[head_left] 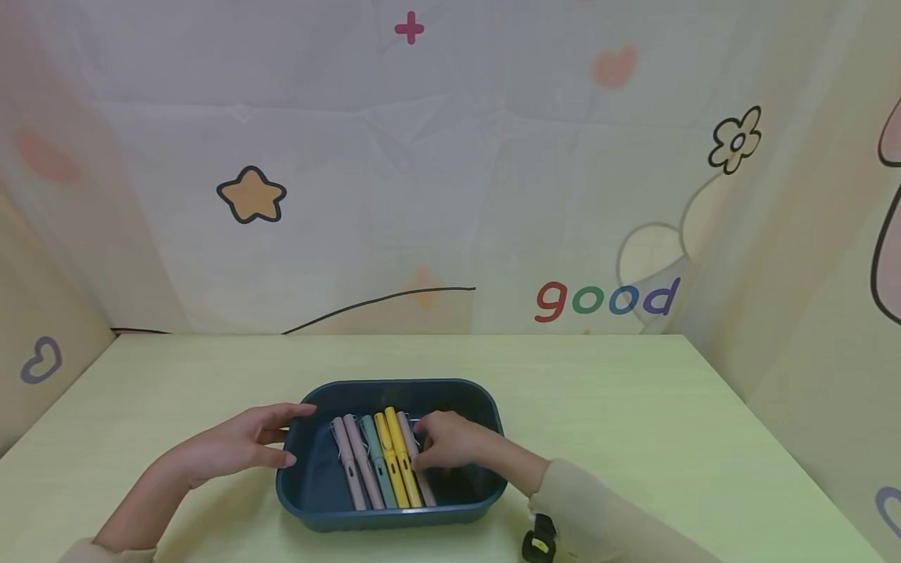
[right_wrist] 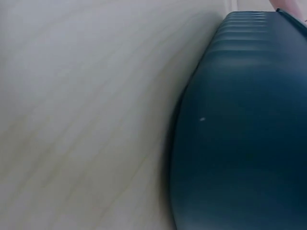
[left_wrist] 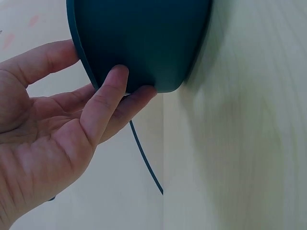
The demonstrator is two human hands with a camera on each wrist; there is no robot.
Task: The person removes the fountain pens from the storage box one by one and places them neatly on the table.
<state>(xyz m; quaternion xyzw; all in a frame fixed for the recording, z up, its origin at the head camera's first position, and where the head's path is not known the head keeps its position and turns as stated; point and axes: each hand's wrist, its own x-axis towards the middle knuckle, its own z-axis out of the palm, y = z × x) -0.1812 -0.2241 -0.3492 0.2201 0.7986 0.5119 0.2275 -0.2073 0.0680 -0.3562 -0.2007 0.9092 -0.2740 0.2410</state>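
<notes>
A dark blue plastic tray point(head_left: 310, 485) stands on the table in the head view. Several capped pens lie side by side inside it: two mauve pens point(head_left: 361, 457), a teal pen point(head_left: 376, 453), two yellow pens point(head_left: 397, 453) and another mauve pen point(head_left: 406, 430) at the right end. My right hand point(head_left: 454, 442) reaches into the tray, thumb and fingers bent at that rightmost mauve pen; part of the pen is hidden. With fingers spread, my left hand point(head_left: 235, 442) rests against the tray's left end. In the left wrist view, its fingertips point(left_wrist: 117, 74) touch the outer wall.
The pale table point(head_left: 598, 407) spreads around the tray. Behind it hangs a printed curtain point(head_left: 338, 234), with more cloth at both sides. A black strap device point(head_left: 540, 539) is on the right wrist. The right wrist view shows only the tray's outside and the table.
</notes>
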